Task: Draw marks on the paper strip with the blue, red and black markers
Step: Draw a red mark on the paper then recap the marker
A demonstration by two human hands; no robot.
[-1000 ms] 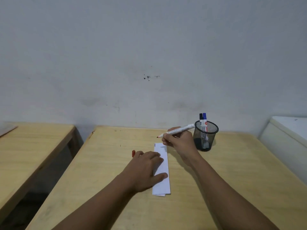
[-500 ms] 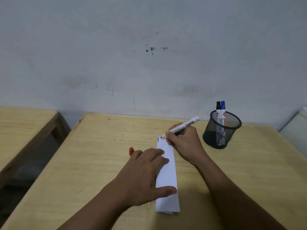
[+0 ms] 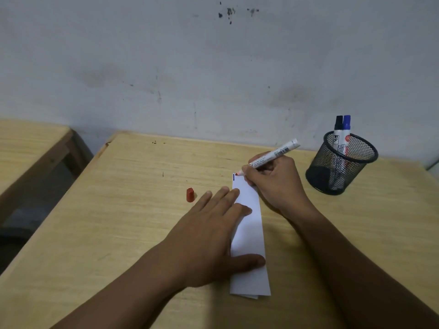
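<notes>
A white folded paper strip [image 3: 249, 233] lies lengthwise on the wooden table [image 3: 118, 210]. A short blue mark [image 3: 233, 177] shows at its far left corner. My right hand [image 3: 275, 184] grips the uncapped red marker [image 3: 273, 156], whose red tip touches the strip's far edge beside the blue mark. My left hand [image 3: 209, 236] lies flat on the strip, fingers spread, pinning it down. The red cap [image 3: 190, 194] sits on the table left of the strip. The black marker [image 3: 338, 134] and blue marker [image 3: 346, 134] stand capped in the mesh cup [image 3: 342, 173].
The black mesh cup stands right of my right hand, near the wall [image 3: 213, 67]. A second wooden table [image 3: 28, 148] sits to the left across a gap. A pale object's edge [image 3: 433, 163] shows at the far right.
The view has tilted down and closer. My right hand lowered the red marker from above the table until its tip met the strip's far end. My left hand stayed on the paper.
</notes>
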